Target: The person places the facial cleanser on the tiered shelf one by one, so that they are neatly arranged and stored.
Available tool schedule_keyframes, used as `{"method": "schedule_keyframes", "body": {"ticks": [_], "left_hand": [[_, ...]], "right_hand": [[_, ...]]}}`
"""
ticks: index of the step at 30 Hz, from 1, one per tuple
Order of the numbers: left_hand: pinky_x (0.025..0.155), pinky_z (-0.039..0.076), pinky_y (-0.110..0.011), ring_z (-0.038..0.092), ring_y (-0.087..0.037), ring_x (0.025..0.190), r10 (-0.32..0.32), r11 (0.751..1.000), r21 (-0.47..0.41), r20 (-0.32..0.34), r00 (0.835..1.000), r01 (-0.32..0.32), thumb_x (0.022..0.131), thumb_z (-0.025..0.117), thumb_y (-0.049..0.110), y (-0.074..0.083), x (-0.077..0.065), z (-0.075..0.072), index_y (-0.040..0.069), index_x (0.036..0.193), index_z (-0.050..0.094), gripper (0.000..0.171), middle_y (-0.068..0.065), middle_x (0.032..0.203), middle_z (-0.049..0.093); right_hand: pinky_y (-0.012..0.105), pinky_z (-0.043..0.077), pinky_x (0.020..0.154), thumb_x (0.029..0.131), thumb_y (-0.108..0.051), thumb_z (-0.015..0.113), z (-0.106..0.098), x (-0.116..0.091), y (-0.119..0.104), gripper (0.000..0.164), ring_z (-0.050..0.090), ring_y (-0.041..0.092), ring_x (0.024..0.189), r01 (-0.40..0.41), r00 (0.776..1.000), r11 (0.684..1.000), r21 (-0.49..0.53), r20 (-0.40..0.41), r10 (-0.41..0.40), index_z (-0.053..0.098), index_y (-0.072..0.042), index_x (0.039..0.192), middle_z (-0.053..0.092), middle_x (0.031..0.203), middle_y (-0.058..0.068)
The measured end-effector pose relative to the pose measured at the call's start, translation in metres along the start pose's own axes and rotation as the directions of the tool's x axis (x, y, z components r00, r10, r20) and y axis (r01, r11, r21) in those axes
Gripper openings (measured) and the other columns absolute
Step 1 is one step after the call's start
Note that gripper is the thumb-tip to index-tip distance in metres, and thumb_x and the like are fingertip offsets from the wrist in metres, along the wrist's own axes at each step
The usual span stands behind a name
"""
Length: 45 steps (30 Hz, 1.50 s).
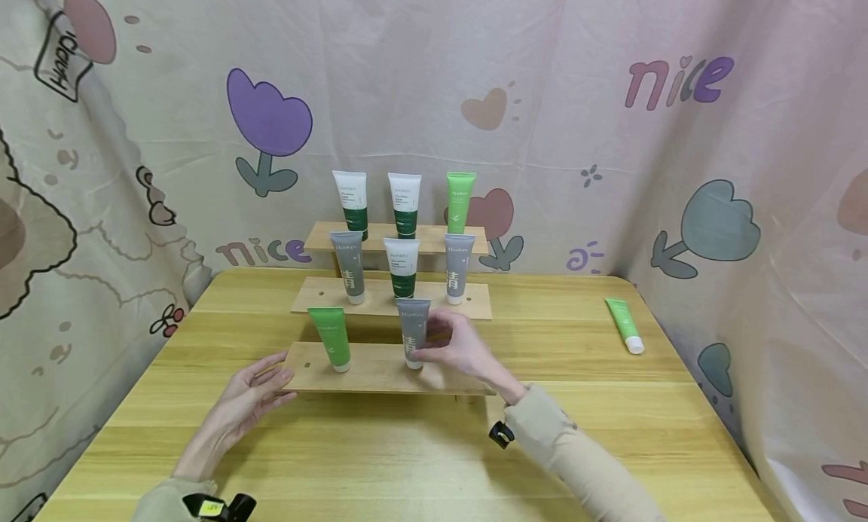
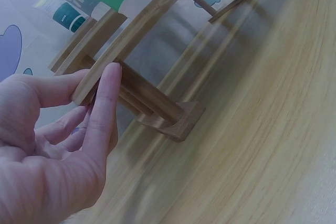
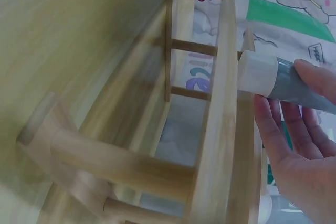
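Note:
My right hand [image 1: 461, 345] holds a grey squeeze tube [image 1: 413, 328] between thumb and fingers. The tube stands cap down at the bottom board of a three-step wooden display rack [image 1: 380, 379]. In the right wrist view, its white cap [image 3: 257, 73] is right at the board's surface. With thumb and fingers, my left hand [image 1: 247, 398] pinches the left end of that same board [image 2: 86, 90]. A green tube [image 1: 331, 337] stands upright on the bottom board, between the left hand and the grey tube.
On the middle step, a white-and-dark-green tube [image 1: 402, 267] stands between two grey tubes [image 1: 349, 266]. The top step holds two white-and-dark-green tubes and a green tube [image 1: 460, 202]. Another green tube [image 1: 624, 325] lies on the table [image 1: 563, 447] at right. A printed curtain [image 1: 407, 70] hangs behind.

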<state>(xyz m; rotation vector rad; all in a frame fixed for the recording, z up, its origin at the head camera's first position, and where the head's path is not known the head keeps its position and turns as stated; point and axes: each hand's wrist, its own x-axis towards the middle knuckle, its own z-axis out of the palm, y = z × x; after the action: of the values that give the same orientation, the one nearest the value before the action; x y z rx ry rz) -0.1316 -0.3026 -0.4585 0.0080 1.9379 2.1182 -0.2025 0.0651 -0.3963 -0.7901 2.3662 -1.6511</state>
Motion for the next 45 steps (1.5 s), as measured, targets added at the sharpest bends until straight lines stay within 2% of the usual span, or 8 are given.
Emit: {"method": "schedule_keyframes", "body": {"ticks": [9, 17, 25, 27, 29, 33, 41, 45], "left_hand": [[0.094, 0.061, -0.02, 0.065, 0.003, 0.103, 0.005, 1.0, 0.002, -0.009, 1.0, -0.005, 0.107, 0.049, 0.011, -0.001, 0.0, 0.0, -0.008, 0.157, -0.001, 0.074, -0.037, 0.161, -0.001], [0.094, 0.061, -0.019, 0.065, 0.001, 0.101, 0.0, 1.0, -0.019, -0.01, 1.0, 0.0, 0.107, 0.049, 0.01, -0.001, 0.0, 0.001, -0.007, 0.158, -0.001, 0.074, -0.037, 0.161, -0.002], [0.094, 0.061, -0.02, 0.065, 0.0, 0.102, 0.006, 1.0, 0.0, -0.018, 1.0, -0.006, 0.107, 0.049, 0.011, -0.002, 0.0, 0.001, -0.008, 0.158, 0.0, 0.073, -0.035, 0.16, 0.003], [0.094, 0.061, -0.021, 0.066, -0.001, 0.102, 0.012, 1.0, 0.001, -0.019, 1.0, -0.012, 0.106, 0.05, 0.011, -0.002, 0.001, 0.0, -0.008, 0.158, 0.002, 0.073, -0.029, 0.156, 0.022], [0.094, 0.062, -0.022, 0.066, -0.002, 0.103, 0.02, 1.0, -0.007, -0.017, 1.0, -0.02, 0.106, 0.051, 0.011, -0.003, 0.0, -0.001, -0.009, 0.157, 0.002, 0.073, -0.015, 0.146, 0.041], [0.094, 0.062, -0.023, 0.067, -0.004, 0.103, 0.027, 0.999, -0.027, -0.011, 1.0, -0.027, 0.106, 0.052, 0.01, -0.003, 0.0, -0.003, -0.009, 0.157, 0.002, 0.074, 0.014, 0.123, 0.05], [0.095, 0.062, -0.023, 0.067, -0.004, 0.102, 0.008, 1.0, -0.012, -0.032, 0.999, -0.008, 0.105, 0.052, 0.011, -0.003, 0.001, -0.002, -0.008, 0.158, 0.004, 0.074, -0.003, 0.137, 0.04], [0.094, 0.062, -0.023, 0.067, -0.004, 0.102, 0.015, 1.0, -0.023, -0.024, 1.0, -0.016, 0.105, 0.052, 0.01, -0.003, 0.001, -0.002, -0.009, 0.157, 0.003, 0.074, 0.006, 0.129, 0.049]], "right_hand": [[0.023, 0.061, 0.09, 0.078, -0.004, 0.084, 0.01, 0.004, -0.001, 0.042, 0.07, 0.02, 0.097, 0.021, 1.0, 1.0, -0.001, 0.013, -0.021, 0.066, 0.003, 0.116, 0.071, 0.112, 0.02], [0.026, 0.062, 0.092, 0.078, -0.003, 0.084, 0.017, 0.008, 0.0, 0.043, 0.07, 0.025, 0.099, 0.056, 0.998, 0.998, 0.017, 0.024, -0.056, 0.065, 0.004, 0.116, 0.071, 0.112, 0.022], [0.017, 0.061, 0.086, 0.077, 0.0, 0.084, 0.021, 0.01, 0.002, 0.044, 0.069, 0.02, 0.096, 0.055, 0.998, 0.998, 0.012, 0.029, -0.056, 0.066, 0.004, 0.117, 0.071, 0.111, 0.022], [0.017, 0.061, 0.086, 0.076, 0.001, 0.084, 0.022, 0.01, 0.002, 0.045, 0.069, 0.019, 0.096, 0.052, 0.998, 0.998, 0.019, 0.032, -0.052, 0.066, 0.004, 0.117, 0.071, 0.111, 0.022], [0.02, 0.062, 0.087, 0.076, 0.0, 0.084, 0.022, 0.01, 0.002, 0.045, 0.069, 0.02, 0.097, 0.054, 0.998, 0.998, 0.017, 0.032, -0.055, 0.066, 0.004, 0.117, 0.071, 0.111, 0.022], [0.025, 0.063, 0.09, 0.077, -0.001, 0.085, 0.022, 0.009, 0.002, 0.046, 0.069, 0.022, 0.1, 0.045, 0.998, 0.999, 0.016, 0.039, -0.045, 0.065, 0.003, 0.118, 0.071, 0.113, 0.022], [0.032, 0.063, 0.094, 0.077, -0.001, 0.085, 0.023, 0.009, 0.003, 0.047, 0.069, 0.025, 0.102, 0.038, 0.998, 0.999, 0.029, 0.044, -0.039, 0.064, 0.004, 0.119, 0.07, 0.114, 0.023], [0.029, 0.063, 0.092, 0.078, -0.001, 0.084, 0.022, 0.008, 0.003, 0.047, 0.069, 0.024, 0.101, 0.048, 0.997, 0.998, 0.034, 0.053, -0.049, 0.064, 0.004, 0.12, 0.07, 0.114, 0.023]]}}
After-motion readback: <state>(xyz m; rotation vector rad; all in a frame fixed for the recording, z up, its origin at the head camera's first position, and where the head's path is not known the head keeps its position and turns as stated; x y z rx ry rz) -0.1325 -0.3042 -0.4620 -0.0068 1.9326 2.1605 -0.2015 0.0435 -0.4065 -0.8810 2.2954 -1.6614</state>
